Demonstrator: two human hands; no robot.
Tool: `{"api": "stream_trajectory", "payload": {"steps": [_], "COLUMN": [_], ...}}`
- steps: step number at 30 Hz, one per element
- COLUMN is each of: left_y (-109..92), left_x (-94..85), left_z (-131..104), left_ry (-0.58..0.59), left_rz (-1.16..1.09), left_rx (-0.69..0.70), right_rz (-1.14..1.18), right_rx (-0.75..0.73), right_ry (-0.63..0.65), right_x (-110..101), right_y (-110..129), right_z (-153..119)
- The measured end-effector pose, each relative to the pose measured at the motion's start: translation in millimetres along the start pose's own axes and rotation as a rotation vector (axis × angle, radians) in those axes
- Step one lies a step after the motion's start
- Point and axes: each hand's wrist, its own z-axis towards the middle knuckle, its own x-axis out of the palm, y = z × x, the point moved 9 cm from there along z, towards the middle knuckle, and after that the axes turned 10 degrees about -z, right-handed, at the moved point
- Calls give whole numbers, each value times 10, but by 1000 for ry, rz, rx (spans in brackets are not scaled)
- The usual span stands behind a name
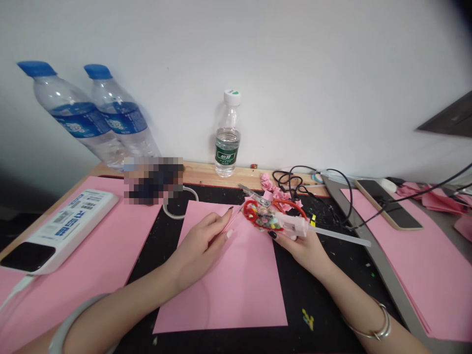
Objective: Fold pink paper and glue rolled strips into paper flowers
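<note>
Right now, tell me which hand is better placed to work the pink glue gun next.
Right, I'd judge: the right hand holds the pink glue gun, while the left hand is occupied, its fingers pinching a pink paper piece.

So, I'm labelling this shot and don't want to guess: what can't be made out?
All in the head view:
What lies under the mosaic: pixelated over.
Most fingers of the right hand: behind the glue gun.
Whether that hand also grips the scissors: the glue gun hides it.
White device's fine print: too small.
Its cable's far end: cut off by the left edge.
</note>
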Motion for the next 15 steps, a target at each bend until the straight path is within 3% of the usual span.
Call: {"api": "stream_trajectory", "payload": {"steps": [10,15], "left_y": [-87,-51], "left_x": [4,21], "left_z": [-3,-4], "left_ry": [-2,19], "left_rz": [48,50], "left_rx": [49,-9], "right_rz": [-31,-18], "right_rx": [-35,-28], "right_ry": [10,51], "right_x": [19,66], "right_y": [71,83], "right_z": [-15,-13]}}
